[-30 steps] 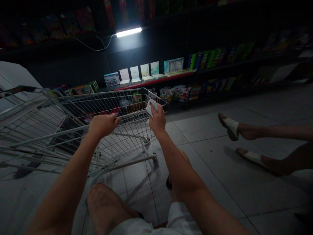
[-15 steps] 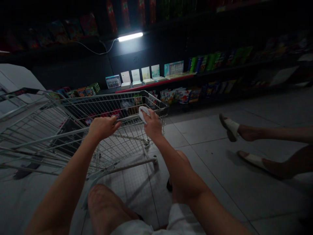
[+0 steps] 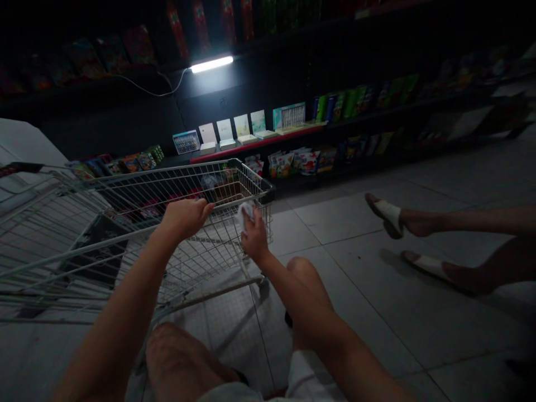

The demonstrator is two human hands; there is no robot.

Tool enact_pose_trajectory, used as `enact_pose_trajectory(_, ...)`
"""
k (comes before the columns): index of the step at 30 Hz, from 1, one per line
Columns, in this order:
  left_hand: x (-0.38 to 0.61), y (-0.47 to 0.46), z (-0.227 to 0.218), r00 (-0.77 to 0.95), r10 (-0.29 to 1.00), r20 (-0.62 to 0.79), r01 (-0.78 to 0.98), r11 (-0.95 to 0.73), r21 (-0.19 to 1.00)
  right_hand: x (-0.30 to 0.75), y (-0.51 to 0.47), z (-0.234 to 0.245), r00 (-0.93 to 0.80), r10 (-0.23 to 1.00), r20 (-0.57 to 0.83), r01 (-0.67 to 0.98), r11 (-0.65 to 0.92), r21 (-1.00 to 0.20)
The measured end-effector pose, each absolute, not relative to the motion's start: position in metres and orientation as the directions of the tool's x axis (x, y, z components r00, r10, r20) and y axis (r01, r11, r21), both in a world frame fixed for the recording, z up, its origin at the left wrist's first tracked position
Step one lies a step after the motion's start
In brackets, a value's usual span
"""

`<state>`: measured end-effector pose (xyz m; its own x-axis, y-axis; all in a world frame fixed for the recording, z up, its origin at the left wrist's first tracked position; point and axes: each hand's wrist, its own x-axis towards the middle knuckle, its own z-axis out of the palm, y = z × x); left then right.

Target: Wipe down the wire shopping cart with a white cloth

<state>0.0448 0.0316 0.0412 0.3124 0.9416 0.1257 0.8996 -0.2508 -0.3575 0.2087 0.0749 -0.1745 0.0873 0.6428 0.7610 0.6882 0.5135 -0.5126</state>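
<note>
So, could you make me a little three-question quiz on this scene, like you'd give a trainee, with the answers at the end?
1. What colour is the cloth in the grip of the right hand?

2. True or false: the left hand is on the top rail of the shopping cart.

3. Where is the bright light tube?
A. Lying on the floor
B. Above the shelf with the red edge
C. Inside the shopping cart

Key: 1. White. 2. True. 3. B.
</note>
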Motion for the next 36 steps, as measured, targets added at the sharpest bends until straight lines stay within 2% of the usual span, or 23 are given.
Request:
enact_pose_trajectory(3,0.087,0.051,0.033,0.391,0.912,0.122,0.889,-0.34,-0.305,0.188,0.059,-0.209,-0.074,0.668,0.74,0.648,0.597,-0.474)
enact_pose_trajectory(5,0.106,0.061,0.025,0.434,0.896,0.098,0.875,-0.393,-0.284,0.194,0.052,-0.223,-0.085,0.663,0.743,0.626,0.616,-0.478)
enact_pose_trajectory(10,0.117,0.072,0.009,0.425,0.891,0.158,0.882,-0.369,-0.293,0.231,0.067,-0.199,0.29,0.574,0.765,0.665,0.454,-0.593)
enact_pose_trajectory(12,0.114,0.071,0.006,0.431,0.887,0.168,0.878,-0.369,-0.304,0.233,0.082,-0.185,0.325,0.557,0.764,0.677,0.428,-0.599)
enact_pose_trajectory(15,0.112,0.07,0.006,0.422,0.891,0.169,0.883,-0.361,-0.301,0.221,0.099,-0.194,0.279,0.609,0.742,0.713,0.386,-0.585)
enact_pose_trajectory(21,0.114,0.067,0.006,0.397,0.901,0.176,0.895,-0.338,-0.29,0.21,0.077,-0.288,0.17,0.803,0.571,0.71,0.302,-0.637)
enact_pose_trajectory(24,0.114,0.065,0.005,0.39,0.902,0.187,0.899,-0.329,-0.288,0.222,0.064,-0.311,0.208,0.817,0.538,0.655,0.292,-0.697)
enact_pose_trajectory(29,0.113,0.063,0.005,0.4,0.896,0.194,0.896,-0.338,-0.288,0.255,0.093,-0.274,0.521,0.602,0.605,0.591,0.257,-0.765)
enact_pose_trajectory(31,0.113,0.062,0.005,0.393,0.899,0.193,0.897,-0.328,-0.296,0.267,0.112,-0.253,0.495,0.606,0.623,0.602,0.277,-0.749)
enact_pose_trajectory(36,0.112,0.062,0.004,0.372,0.907,0.198,0.899,-0.299,-0.321,0.271,0.113,-0.234,0.31,0.738,0.6,0.685,0.265,-0.679)
